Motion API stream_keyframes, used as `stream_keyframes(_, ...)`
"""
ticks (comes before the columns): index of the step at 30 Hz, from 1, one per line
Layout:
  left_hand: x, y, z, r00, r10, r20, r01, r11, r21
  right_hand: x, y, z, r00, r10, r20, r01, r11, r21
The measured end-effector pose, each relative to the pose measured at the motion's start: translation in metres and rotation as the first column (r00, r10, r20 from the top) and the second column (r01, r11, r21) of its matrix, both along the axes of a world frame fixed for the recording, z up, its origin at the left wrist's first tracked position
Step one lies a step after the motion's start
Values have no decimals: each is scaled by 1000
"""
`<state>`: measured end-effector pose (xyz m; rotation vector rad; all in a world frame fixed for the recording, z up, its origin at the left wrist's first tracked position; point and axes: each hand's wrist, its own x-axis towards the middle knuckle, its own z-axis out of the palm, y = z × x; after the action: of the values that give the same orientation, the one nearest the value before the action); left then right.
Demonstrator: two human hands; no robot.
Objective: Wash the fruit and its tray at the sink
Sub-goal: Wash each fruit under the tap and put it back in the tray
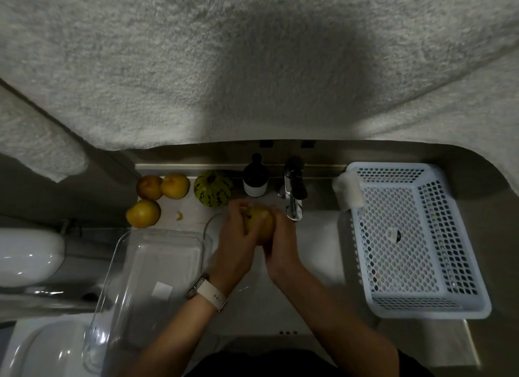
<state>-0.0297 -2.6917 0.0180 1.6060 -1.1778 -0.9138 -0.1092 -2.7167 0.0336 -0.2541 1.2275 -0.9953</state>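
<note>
Both hands wrap one yellow fruit (260, 222) over the white sink (314, 253), just left of the chrome tap's spout (293, 205). My left hand (236, 236), with a white watch at the wrist, curls round its left side. My right hand (280, 241) cups its right side. The clear plastic tray (118, 267) lies with nothing in it on the counter left of the sink. Three more yellow fruits (143, 213) (149, 187) (175, 185) and a green striped squash (213, 189) sit at the back left.
A dark bottle with a white label (255, 180) stands behind the sink beside the tap. On the right a white perforated basket (412, 236) fills the counter, with a white sponge (348, 191) at its back corner. A toilet (28, 253) is at the far left. Grey fluffy cloth hangs overhead.
</note>
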Motion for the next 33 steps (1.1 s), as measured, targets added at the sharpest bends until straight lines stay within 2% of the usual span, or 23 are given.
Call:
stream_keyframes(2, -12, -2, 4, 965, 98, -243, -82, 994, 76, 1, 9, -1, 975, 49, -217, -92, 976, -195)
stream_keyframes(4, -12, -6, 5, 896, 170, -411, -95, 976, 198, -2, 15, -6, 897, 76, -435, -253, 895, -367)
stream_keyframes(7, -1, -6, -1, 679, 219, -701, 117, 910, 397, -10, 18, -15, 635, -7, -772, -615, 600, -512)
stream_keyframes(9, 2, -5, -5, 656, 248, -713, 159, 878, 452, -16, 14, -17, 487, -109, -866, -748, 460, -479)
stream_keyframes(11, -2, -4, -7, 781, 221, -584, 72, 897, 436, -18, 9, -17, 489, -107, -866, -738, 479, -476)
stream_keyframes(13, -5, -2, -5, 960, 64, -273, 5, 969, 247, -10, 8, -12, 646, 1, -763, -559, 681, -473)
stream_keyframes(14, -4, -1, -2, 995, -28, -96, 41, 990, 136, -6, 7, -9, 755, 60, -653, -407, 823, -396)
stream_keyframes(15, -2, -2, 0, 987, -130, 95, 124, 990, 61, -4, 3, -6, 864, 98, -493, -237, 945, -227)
stream_keyframes(16, 0, -2, -2, 932, -215, 293, 217, 976, 27, -5, -2, -5, 950, 110, -291, -112, 994, 10)
stream_keyframes(17, 2, -1, -3, 841, -277, 464, 296, 955, 34, -9, -4, -5, 988, 108, -109, -83, 974, 212)
stream_keyframes(18, 3, 0, -4, 783, -294, 548, 324, 945, 44, -13, -4, -3, 993, 121, -9, -113, 947, 301)
stream_keyframes(19, 3, 1, -5, 783, -291, 549, 329, 944, 31, -14, -3, -3, 985, 172, -13, -161, 943, 291)
stream_keyframes(22, -3, 1, -6, 874, -287, 391, 283, 957, 68, -6, 6, -4, 882, 192, -430, -218, 976, -12)
stream_keyframes(23, -7, 0, -6, 919, -294, 264, 259, 953, 160, -5, 9, -3, 798, 145, -585, -276, 951, -140)
stream_keyframes(24, -8, -4, -7, 974, -227, 10, 211, 922, 324, -5, 11, -3, 690, 94, -718, -378, 892, -247)
stream_keyframes(25, -7, -9, -6, 949, -71, -306, 209, 870, 446, -6, 13, -3, 587, 56, -808, -496, 813, -304)
stream_keyframes(26, -6, -11, -7, 813, 109, -572, 255, 816, 518, -10, 13, -3, 518, 22, -855, -595, 728, -341)
stream_keyframes(27, -3, -11, -6, 676, 239, -697, 298, 776, 555, -14, 13, -5, 457, -17, -889, -679, 638, -362)
stream_keyframes(29, 6, -12, -5, 596, 302, -744, 341, 744, 574, -22, 14, -8, 350, -95, -932, -785, 513, -348)
stream_keyframes(30, 7, -14, -6, 621, 267, -737, 352, 744, 567, -24, 14, -8, 358, -107, -927, -789, 496, -362)
stream_keyframes(31, 5, -15, -6, 718, 169, -675, 342, 759, 555, -25, 12, -7, 416, -89, -905, -756, 520, -399)
stream_keyframes(32, 3, -15, -6, 861, -12, -508, 321, 788, 526, -25, 12, -6, 513, -64, -856, -680, 579, -451)
stream_keyframes(33, 1, -16, -6, 943, -203, -265, 311, 822, 477, -23, 14, -7, 603, -55, -796, -572, 666, -479)
